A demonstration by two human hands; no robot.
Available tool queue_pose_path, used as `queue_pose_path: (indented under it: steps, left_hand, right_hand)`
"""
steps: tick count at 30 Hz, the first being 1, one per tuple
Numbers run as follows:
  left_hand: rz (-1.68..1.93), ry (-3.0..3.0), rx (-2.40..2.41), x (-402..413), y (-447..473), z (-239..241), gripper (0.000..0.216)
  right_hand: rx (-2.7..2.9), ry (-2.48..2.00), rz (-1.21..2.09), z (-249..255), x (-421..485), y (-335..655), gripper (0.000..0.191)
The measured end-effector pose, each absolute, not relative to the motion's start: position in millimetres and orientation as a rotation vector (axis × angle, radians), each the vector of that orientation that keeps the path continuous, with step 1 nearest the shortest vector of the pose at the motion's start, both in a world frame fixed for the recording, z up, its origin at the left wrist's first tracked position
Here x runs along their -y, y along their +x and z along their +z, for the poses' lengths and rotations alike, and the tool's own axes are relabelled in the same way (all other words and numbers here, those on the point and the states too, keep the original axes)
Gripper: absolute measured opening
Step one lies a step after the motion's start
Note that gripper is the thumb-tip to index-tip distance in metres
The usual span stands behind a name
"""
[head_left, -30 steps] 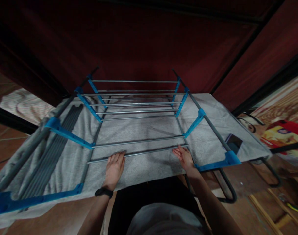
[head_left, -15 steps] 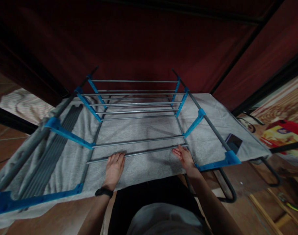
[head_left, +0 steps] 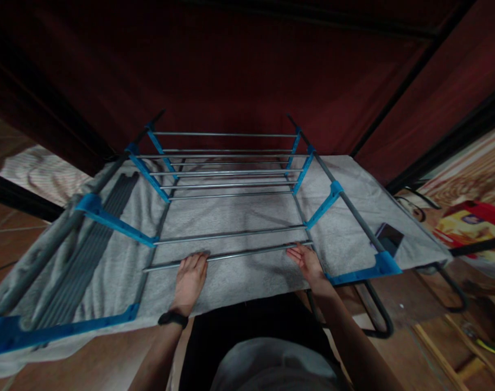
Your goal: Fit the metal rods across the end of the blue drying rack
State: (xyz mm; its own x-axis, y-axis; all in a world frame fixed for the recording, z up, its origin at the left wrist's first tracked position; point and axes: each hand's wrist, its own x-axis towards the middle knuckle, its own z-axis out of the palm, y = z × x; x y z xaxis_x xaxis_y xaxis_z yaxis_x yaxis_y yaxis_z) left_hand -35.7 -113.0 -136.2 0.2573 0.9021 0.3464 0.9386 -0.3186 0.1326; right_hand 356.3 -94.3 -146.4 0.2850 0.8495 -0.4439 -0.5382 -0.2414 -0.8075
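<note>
A metal rack [head_left: 231,184] with grey rods and blue plastic side brackets lies on a grey towel [head_left: 247,212] in front of me. Its nearest loose-looking rod [head_left: 239,253] runs across between my hands. My left hand [head_left: 189,279] lies flat on the towel, fingers stretched, fingertips touching that rod. My right hand [head_left: 308,262] rests flat near the rod's right end, fingers extended toward it. A black band sits on my left wrist.
A bundle of dark rods [head_left: 88,250] lies on the towel at left. A dark phone [head_left: 388,237] rests on the towel's right side. Dark red fabric panels stand behind. Tiled floor, a black curved tube frame [head_left: 378,315] and colourful packaging [head_left: 471,228] are at right.
</note>
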Motion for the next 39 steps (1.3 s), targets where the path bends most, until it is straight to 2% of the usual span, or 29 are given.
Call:
queue_pose_path:
  steps: [23,30,39]
  left_hand:
    - [-0.571,-2.407,1.790,113.9,-32.8,-134.8,0.036]
    - [-0.567,-2.422,1.810,114.3,-33.3,-136.9,0.037]
    - [-0.522,-2.406,1.905,117.5,-28.3,-134.4,0.037]
  right_hand:
    - [0.340,-1.259,1.335,-148.6,94.2,356.0,0.030]
    - [0.345,-1.236,1.331,-148.4,95.6,355.7,0.024]
    - [0.317,-1.298,1.256,-147.0,97.1,353.6,0.034]
